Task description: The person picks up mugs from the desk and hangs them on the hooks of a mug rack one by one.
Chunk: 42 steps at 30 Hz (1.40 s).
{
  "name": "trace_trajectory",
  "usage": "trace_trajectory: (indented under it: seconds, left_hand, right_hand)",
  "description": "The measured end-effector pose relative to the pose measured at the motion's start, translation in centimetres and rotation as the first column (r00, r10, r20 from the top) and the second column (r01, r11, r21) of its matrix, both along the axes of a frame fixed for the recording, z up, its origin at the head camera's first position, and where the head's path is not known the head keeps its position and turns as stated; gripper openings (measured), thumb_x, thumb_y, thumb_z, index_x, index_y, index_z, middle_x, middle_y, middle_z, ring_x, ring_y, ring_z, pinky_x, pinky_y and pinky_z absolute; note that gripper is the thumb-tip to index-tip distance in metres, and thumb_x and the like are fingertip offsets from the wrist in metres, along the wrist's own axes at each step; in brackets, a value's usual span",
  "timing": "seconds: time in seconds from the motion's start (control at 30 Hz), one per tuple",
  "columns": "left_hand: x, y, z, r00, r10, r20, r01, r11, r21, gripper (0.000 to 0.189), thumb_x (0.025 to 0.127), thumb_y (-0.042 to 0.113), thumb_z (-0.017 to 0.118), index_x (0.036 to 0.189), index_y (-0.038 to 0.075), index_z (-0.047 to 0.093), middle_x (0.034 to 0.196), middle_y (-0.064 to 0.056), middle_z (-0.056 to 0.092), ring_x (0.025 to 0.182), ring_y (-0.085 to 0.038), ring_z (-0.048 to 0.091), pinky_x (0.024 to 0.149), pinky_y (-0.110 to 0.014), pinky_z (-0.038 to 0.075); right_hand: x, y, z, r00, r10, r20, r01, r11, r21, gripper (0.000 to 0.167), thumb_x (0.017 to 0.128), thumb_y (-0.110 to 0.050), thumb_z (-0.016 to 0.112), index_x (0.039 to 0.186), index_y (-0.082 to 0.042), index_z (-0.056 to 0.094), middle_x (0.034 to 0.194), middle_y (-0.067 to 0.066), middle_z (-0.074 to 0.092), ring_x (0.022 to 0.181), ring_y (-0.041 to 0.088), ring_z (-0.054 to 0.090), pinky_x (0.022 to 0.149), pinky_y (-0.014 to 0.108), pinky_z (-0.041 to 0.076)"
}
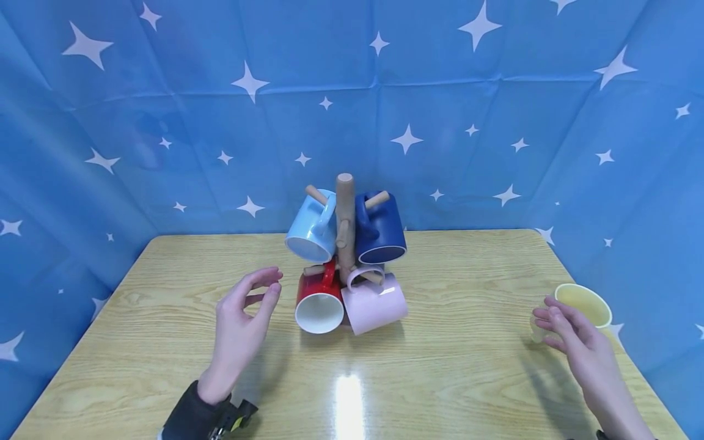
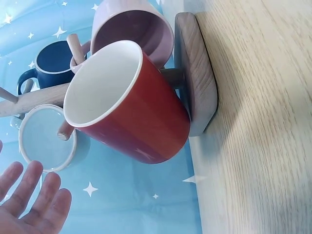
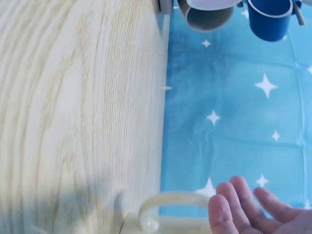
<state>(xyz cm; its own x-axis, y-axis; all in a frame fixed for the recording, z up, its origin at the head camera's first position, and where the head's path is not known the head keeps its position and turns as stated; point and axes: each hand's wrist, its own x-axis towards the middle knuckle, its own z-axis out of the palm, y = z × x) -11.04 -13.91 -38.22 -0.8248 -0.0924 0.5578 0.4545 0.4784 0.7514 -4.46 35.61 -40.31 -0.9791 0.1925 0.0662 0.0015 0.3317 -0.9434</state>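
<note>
A wooden mug tree [image 1: 344,201] stands near the back of the table with several mugs hanging by their handles. Light blue [image 1: 308,229] and dark blue [image 1: 382,229] mugs hang on the upper pegs, red [image 1: 319,305] and pale pink [image 1: 376,305] mugs lower down. Left of the red mug, my left hand [image 1: 242,324] hovers with loosely bent fingers, holding nothing. At the table's right side is a pale yellow mug [image 1: 585,302]. My right hand [image 1: 583,348] is beside it, fingers extended near its handle [image 3: 170,198]; whether they touch cannot be told.
The mug tree's wooden base [image 2: 197,73] rests on the wood-grain table [image 1: 456,366]. Behind and at both sides hangs a blue cloth [image 1: 341,134] with white stars. A black band [image 1: 200,412] circles the left wrist.
</note>
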Motion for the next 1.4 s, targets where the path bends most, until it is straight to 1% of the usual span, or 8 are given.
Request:
trace_trajectory:
  seconds: [0.27,0.37,0.43,0.57,0.63,0.8,1.03,1.4]
  left_hand:
    - [0.0,-0.1,0.3,1.0,0.012,0.024,-0.012,1.0,0.015,0.025,0.098,0.003,0.07,0.122,0.001,0.072,0.114,-0.015,0.079,0.104,0.018,0.061,0.084,-0.004,0.051]
    - [0.1,-0.2,0.5,0.999,0.018,0.037,-0.019,1.0,0.017,0.025,0.098,0.004,0.07,0.123,0.001,0.072,0.116,-0.016,0.079,0.104,0.018,0.06,0.085,-0.004,0.05]
    - [0.1,-0.2,0.6,0.999,0.022,0.046,-0.023,1.0,0.016,0.025,0.098,0.004,0.07,0.123,0.0,0.072,0.117,-0.016,0.079,0.104,0.019,0.059,0.085,-0.003,0.049]
    - [0.1,-0.3,0.8,0.998,0.021,0.056,-0.022,1.0,0.017,0.026,0.099,0.004,0.07,0.124,0.0,0.071,0.117,-0.016,0.078,0.105,0.018,0.059,0.085,-0.004,0.05]
    - [0.1,-0.4,0.8,0.998,0.019,0.058,-0.02,1.0,0.016,0.026,0.099,0.005,0.07,0.125,0.0,0.071,0.117,-0.016,0.078,0.105,0.018,0.059,0.085,-0.004,0.05]
    - [0.1,-0.5,0.8,0.998,0.019,0.053,-0.02,1.0,0.014,0.027,0.099,0.004,0.07,0.125,0.001,0.071,0.117,-0.016,0.078,0.105,0.018,0.059,0.085,-0.004,0.05]
    - [0.1,-0.6,0.8,0.999,0.013,0.038,-0.014,1.0,0.013,0.026,0.099,0.004,0.07,0.125,0.001,0.071,0.117,-0.017,0.078,0.105,0.018,0.059,0.085,-0.004,0.05]
    - [0.3,-0.5,1.0,0.998,0.008,0.061,-0.009,1.0,0.016,0.026,0.099,0.006,0.07,0.125,0.002,0.072,0.117,-0.015,0.079,0.106,0.018,0.06,0.085,-0.005,0.051]
  right_hand:
    - [0.9,1.1,0.0,0.995,-0.076,0.068,0.069,0.993,0.101,0.018,0.113,-0.025,0.046,0.122,-0.04,0.052,0.102,-0.038,0.066,0.091,-0.017,0.064,0.073,0.01,0.055]
    - [1.1,1.3,0.0,0.991,-0.11,0.078,0.099,0.985,0.139,0.015,0.112,-0.025,0.049,0.12,-0.035,0.054,0.099,-0.039,0.064,0.09,-0.018,0.063,0.072,0.01,0.056]
    - [1.2,1.5,-0.1,0.988,-0.123,0.096,0.105,0.979,0.178,0.015,0.112,-0.026,0.05,0.126,-0.023,0.056,0.097,-0.042,0.06,0.089,-0.02,0.062,0.071,0.01,0.056]
    - [1.2,2.0,-0.3,0.978,-0.108,0.176,0.059,0.964,0.26,0.049,0.112,-0.032,0.048,0.142,0.008,0.048,0.095,-0.047,0.053,0.088,-0.023,0.058,0.071,0.012,0.056]
    - [1.2,2.2,-0.4,0.973,-0.08,0.218,0.016,0.961,0.278,0.061,0.113,-0.034,0.045,0.148,0.015,0.04,0.096,-0.047,0.052,0.089,-0.024,0.056,0.072,0.013,0.057]
    - [0.8,2.4,-0.6,0.96,-0.037,0.279,-0.041,0.963,0.267,0.067,0.114,-0.038,0.042,0.151,0.018,0.037,0.099,-0.045,0.052,0.092,-0.026,0.052,0.075,0.013,0.057]
    - [0.5,2.2,-0.7,0.946,-0.034,0.321,-0.057,0.961,0.269,0.069,0.114,-0.042,0.04,0.151,0.016,0.037,0.101,-0.042,0.052,0.092,-0.026,0.05,0.076,0.009,0.053]
    - [-0.3,1.6,-1.4,0.948,0.032,0.316,-0.111,0.965,0.236,0.056,0.114,-0.039,0.04,0.137,0.011,0.052,0.099,-0.043,0.056,0.096,-0.024,0.054,0.081,0.01,0.054]
